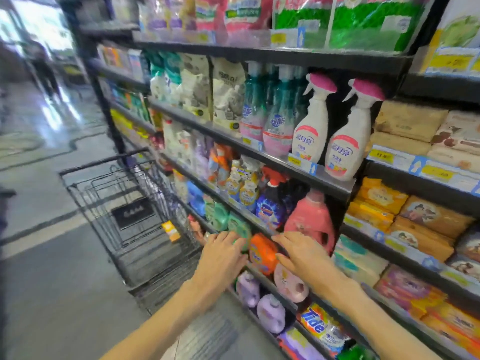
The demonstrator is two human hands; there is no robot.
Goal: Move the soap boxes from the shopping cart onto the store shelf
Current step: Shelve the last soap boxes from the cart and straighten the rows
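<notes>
Head view, store aisle. Both forearms reach forward toward the store shelf, a dark metal unit with several tiers of detergent and cleaning products. Left hand: fingers straight and spread, holding nothing, fingertips at a green pouch standing at the front edge of a lower tier; contact cannot be confirmed through the blur. Right hand: fingers extended and flat, likewise holding nothing, lying over the front edge of the same tier just below a pink detergent bottle. Between the two hands sits an orange detergent bottle. Shopping cart: black wire, parked to the left of the shelf, close against its lower tiers. One small orange-and-white soap box is visible inside the cart, near its right wall, tilted. Further soap boxes, orange and tan, are stacked on the middle tiers of the adjoining shelf section to the right. White spray bottles with pink triggers stand upright near the right end of an upper tier. Tide bags lie on the bottom tier under the right forearm.
</notes>
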